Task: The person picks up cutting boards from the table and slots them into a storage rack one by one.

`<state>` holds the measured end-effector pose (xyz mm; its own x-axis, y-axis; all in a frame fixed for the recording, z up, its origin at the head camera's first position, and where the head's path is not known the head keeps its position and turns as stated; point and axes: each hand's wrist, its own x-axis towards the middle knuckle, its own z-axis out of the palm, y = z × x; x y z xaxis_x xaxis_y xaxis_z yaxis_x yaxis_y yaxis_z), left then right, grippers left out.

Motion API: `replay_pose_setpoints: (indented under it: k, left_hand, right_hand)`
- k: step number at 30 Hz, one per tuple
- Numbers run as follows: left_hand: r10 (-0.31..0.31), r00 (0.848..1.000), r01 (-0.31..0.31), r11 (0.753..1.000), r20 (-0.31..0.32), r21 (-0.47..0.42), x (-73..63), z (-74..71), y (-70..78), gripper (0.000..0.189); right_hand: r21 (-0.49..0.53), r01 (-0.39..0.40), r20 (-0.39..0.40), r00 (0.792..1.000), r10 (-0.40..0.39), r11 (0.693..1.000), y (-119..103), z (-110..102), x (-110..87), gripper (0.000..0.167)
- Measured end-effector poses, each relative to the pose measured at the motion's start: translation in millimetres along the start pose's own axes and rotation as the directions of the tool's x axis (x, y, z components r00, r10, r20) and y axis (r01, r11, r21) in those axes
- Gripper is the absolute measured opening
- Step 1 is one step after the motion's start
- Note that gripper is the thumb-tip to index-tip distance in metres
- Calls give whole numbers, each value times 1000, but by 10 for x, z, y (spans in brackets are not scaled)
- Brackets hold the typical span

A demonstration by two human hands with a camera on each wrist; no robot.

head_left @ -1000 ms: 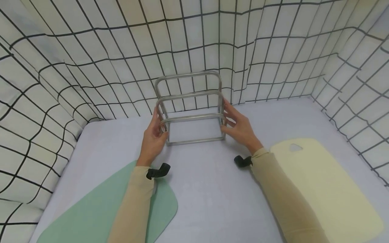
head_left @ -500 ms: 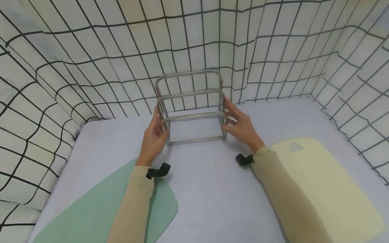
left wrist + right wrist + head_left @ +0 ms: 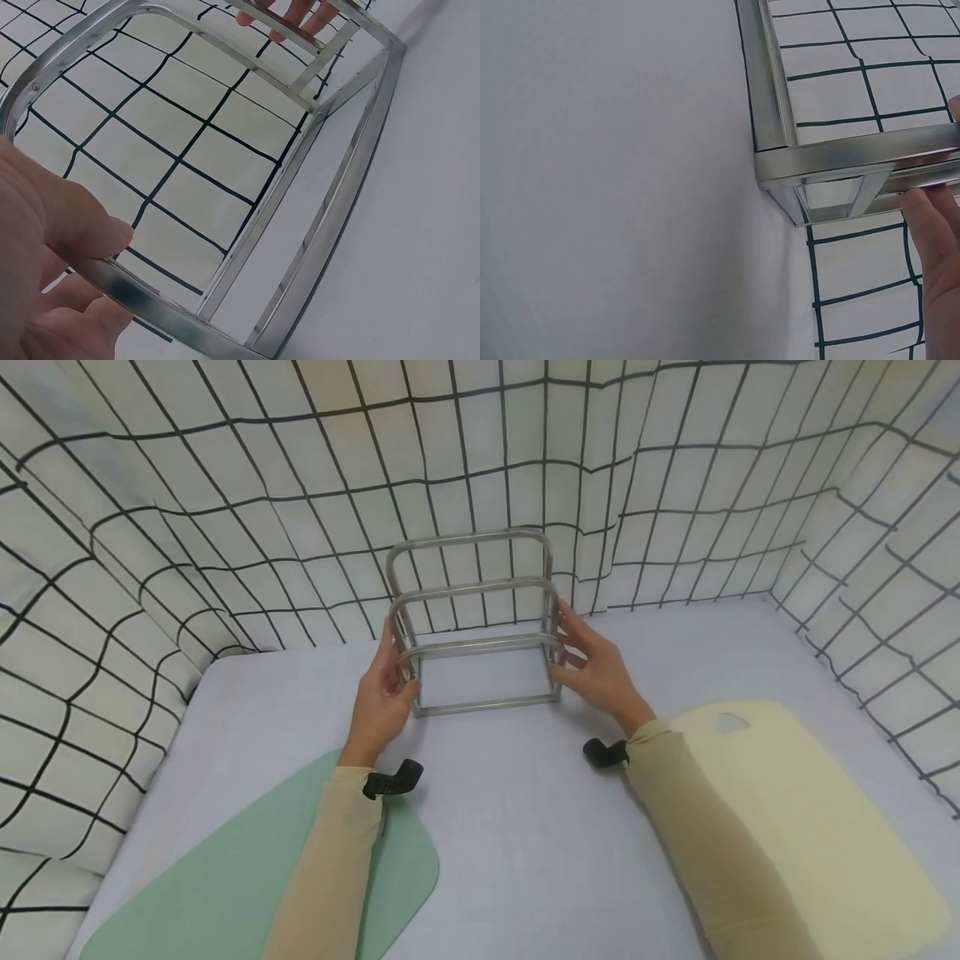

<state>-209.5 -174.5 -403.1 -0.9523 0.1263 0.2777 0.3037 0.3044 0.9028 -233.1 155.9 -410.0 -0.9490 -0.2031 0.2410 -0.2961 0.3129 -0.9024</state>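
Note:
A silver metal rack [image 3: 480, 646] with three upright loops stands on the white surface against the grid-patterned cloth. My left hand [image 3: 381, 706] grips its left end. In the left wrist view, the thumb [image 3: 97, 225] lies over one loop [image 3: 127, 289] with fingers beneath it. On the opposite end, my right hand [image 3: 596, 672] holds the rack with thumb in front and fingers farther back. The right wrist view shows a finger [image 3: 930, 221] against the rack's side [image 3: 840, 156]; the rest of that hand is mostly cut off.
A pale yellow cutting board [image 3: 802, 810] with a handle hole lies flat at the right, partly under the right sleeve. A flat green board [image 3: 217, 877] lies at the left under the left forearm. Grid-patterned cloth [image 3: 300, 527] hangs behind and on both sides.
The head view has shifted very slightly. Both hands keep their hold on the rack, and it stays in about the same place.

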Motion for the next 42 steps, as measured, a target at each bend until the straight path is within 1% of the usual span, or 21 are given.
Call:
replay_pose_setpoints:
  k: [4,8,15,19,25,28,32,34,36,39,42]
  left_hand:
    - [-20,1000,20,1000,10,21,9,6,14,96]
    - [-25,999,24,999,24,37,15,10,23,96]
    - [-54,998,52,997,39,49,31,40,2,99]
    - [-41,998,39,998,48,44,38,66,14,99]
    - [-20,999,18,999,51,27,37,84,24,98]
    - [-26,998,25,999,53,29,36,97,47,97]
    - [-51,997,49,998,64,28,26,121,131,95]
    - [-66,995,64,998,75,26,28,134,150,94]
    - [-77,994,75,997,79,32,35,142,146,94]
    - [-87,993,83,995,79,50,52,149,92,96]
    - [-79,994,74,995,72,67,60,149,54,97]
  right_hand:
    - [-12,2,-13,1000,-2,1000,-3,-20,16,99]
    - [-14,-1,-24,1000,1,1000,13,-39,25,99]
    - [-8,-6,-21,1000,6,1000,53,-65,10,100]
    - [-9,-9,-34,999,9,1000,78,-83,12,100]
    - [-21,-5,-27,1000,4,1000,73,-101,27,100]
    - [-24,-13,-28,1000,13,1000,67,-110,25,100]
    - [-10,-26,-27,999,25,1000,59,-125,14,101]
    - [-2,-25,-31,999,24,1000,61,-134,11,101]
    - [6,-19,-36,999,20,1000,66,-143,10,101]
    - [2,-7,-43,999,7,1000,71,-155,13,102]
    - [-1,-3,-41,999,3,1000,71,-162,19,102]
